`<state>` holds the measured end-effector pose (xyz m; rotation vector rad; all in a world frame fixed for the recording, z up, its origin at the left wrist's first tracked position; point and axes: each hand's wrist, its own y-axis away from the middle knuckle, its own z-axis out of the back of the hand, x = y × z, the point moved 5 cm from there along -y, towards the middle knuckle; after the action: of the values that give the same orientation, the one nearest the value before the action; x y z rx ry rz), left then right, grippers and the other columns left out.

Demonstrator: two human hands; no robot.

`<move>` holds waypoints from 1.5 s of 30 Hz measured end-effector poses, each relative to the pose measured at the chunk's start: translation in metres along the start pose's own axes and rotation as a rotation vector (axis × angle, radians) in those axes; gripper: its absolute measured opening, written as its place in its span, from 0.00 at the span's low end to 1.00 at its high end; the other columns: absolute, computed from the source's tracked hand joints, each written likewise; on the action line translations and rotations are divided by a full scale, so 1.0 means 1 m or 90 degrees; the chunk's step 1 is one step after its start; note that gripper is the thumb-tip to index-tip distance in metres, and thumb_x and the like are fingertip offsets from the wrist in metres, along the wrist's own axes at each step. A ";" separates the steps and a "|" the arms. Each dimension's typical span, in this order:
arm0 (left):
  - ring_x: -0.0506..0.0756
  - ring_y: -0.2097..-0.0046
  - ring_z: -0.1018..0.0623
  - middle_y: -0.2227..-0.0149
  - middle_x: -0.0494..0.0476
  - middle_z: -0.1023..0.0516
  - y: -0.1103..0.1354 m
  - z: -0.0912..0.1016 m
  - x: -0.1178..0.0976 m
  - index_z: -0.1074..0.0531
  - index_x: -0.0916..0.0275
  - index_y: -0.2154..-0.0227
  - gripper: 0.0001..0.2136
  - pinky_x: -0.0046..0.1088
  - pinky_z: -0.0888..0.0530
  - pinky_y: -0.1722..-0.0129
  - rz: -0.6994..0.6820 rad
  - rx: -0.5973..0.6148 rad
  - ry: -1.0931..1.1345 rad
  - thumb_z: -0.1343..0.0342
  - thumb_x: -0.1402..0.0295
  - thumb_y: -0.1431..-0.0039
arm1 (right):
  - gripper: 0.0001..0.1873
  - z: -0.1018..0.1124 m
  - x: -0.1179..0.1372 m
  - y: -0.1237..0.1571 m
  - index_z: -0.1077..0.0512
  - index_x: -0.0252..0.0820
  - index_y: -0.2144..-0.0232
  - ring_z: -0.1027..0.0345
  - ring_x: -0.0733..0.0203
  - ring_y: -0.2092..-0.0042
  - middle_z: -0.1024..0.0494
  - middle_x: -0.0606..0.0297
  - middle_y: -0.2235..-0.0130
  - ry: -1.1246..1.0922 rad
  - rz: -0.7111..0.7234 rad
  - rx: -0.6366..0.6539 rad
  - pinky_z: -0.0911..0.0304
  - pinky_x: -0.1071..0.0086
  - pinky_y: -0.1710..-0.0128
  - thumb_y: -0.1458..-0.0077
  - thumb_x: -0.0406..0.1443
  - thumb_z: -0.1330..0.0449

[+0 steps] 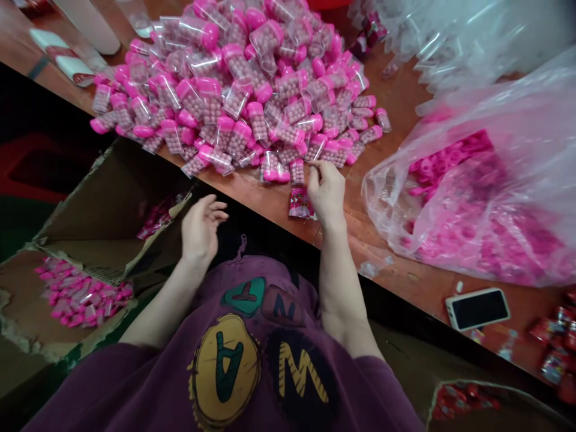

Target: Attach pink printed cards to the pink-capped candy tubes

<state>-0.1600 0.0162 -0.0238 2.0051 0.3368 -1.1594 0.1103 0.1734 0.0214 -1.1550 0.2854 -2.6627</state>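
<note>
A big heap of small clear jars with bright pink caps, filled with pale pink balls, covers the table in front of me. My right hand is at the heap's near edge, its fingers curled together and pointing down. Beside its fingertips lies one pink-capped jar, and just below that a shiny pink printed packet. Whatever the right fingers pinch, if anything, is hidden. Off the table's front edge, my left hand hovers with fingers loosely bent and apart, holding nothing.
On the right, a clear plastic bag holds pink caps, with clear empty containers behind it. A phone lies near red packets. Cardboard boxes stand lower left, with pink-capped jars in one.
</note>
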 end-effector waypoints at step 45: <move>0.65 0.32 0.25 0.36 0.71 0.21 0.048 -0.129 0.092 0.20 0.61 0.55 0.14 0.49 0.33 0.32 -0.643 0.474 -0.619 0.48 0.60 0.26 | 0.19 0.000 -0.052 0.083 0.33 0.49 0.49 0.27 0.57 0.58 0.23 0.65 0.57 -0.231 -0.256 0.007 0.27 0.58 0.50 0.42 0.41 0.35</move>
<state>-0.0029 0.0658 -0.0402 1.4654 0.4427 -3.0600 0.1556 0.1084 -0.0370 -1.8222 -0.0322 -2.6863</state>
